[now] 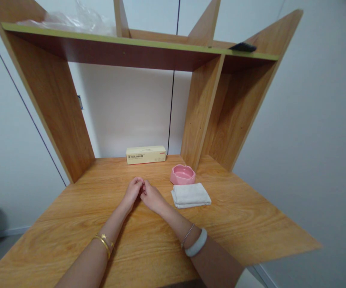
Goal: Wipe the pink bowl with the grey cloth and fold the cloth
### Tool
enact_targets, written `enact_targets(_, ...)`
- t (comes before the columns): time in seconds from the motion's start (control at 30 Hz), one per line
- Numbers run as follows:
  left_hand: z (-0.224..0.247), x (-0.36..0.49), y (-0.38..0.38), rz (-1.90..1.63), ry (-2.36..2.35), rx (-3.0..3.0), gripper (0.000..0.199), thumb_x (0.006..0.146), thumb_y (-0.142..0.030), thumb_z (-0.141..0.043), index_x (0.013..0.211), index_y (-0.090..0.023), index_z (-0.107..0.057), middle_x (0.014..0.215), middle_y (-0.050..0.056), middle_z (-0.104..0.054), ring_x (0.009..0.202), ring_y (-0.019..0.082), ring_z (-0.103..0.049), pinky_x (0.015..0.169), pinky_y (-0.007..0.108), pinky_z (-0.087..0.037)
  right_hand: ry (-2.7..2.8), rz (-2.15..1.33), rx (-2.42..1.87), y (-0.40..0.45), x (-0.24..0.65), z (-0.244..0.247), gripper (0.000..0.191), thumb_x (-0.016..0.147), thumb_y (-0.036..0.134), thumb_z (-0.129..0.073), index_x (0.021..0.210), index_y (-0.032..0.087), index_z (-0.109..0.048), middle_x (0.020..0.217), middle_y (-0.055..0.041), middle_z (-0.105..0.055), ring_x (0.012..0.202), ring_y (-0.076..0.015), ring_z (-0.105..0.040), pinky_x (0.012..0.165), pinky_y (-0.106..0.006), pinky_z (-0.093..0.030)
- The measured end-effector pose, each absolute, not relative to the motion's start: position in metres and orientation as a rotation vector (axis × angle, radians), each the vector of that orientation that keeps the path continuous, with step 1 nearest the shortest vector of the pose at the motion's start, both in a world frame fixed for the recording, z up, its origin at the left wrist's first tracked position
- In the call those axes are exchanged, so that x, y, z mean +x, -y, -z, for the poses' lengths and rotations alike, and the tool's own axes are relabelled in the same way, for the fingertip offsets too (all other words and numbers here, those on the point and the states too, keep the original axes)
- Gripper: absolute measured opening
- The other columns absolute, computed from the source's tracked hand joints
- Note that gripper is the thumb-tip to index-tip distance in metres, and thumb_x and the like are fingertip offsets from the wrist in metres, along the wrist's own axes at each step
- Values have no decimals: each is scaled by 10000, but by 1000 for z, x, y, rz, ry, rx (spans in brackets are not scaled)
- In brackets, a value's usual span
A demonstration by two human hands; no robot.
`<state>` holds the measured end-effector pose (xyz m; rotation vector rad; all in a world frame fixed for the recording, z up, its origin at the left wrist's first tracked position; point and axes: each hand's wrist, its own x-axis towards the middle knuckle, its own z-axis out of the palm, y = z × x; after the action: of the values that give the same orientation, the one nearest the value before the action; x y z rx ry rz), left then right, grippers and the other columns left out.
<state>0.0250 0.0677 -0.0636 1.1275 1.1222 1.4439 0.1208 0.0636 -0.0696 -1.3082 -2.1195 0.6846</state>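
My left hand (133, 191) and my right hand (153, 197) meet at the fingertips over the wooden desk (149, 248). The fingers of both are curled together; whether anything is between them is too small to tell. To the right of my right hand lies a folded pale grey cloth (191, 195). A pink ashtray-like dish (183, 175) sits just behind the cloth. Further back, a long cream box (146, 155) with printed writing stands near the wall.
Wooden side panels and an upright divider (201, 116) rise from the desk's back. On the shelf (125, 46) above lie clear plastic wrap (79, 20) and a dark flat object (243, 47).
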Motion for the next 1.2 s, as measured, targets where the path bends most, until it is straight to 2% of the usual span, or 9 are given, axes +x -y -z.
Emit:
enact_targets(0.5,58,27,-64,-1429,-1115,1116,15,549,-181,-464,556,-172,-454,430,-72,-438,409,73,-418,433,177,-320,2143,-639,-1354,-60,121,65,339,736,136,-421,1072,163,-454,930,-83,-619,788,-181,-577,634,-261,-393)
enact_targets(0.9,59,27,-65,-1433,-1119,1112,8,534,-168,-458,539,-172,-453,429,-69,-442,403,68,-403,427,173,-313,2136,-653,-1346,-60,122,64,390,711,122,-419,1098,169,-444,886,-73,-622,740,-180,-573,604,-258,-387)
enact_targets(1.2,59,27,-64,-1431,-1133,1109,22,531,-175,-461,553,-174,-460,438,-65,-446,414,77,-417,430,178,-317,2132,-665,-1347,-59,122,62,405,704,110,-425,1104,169,-442,932,-77,-618,788,-178,-574,646,-262,-396)
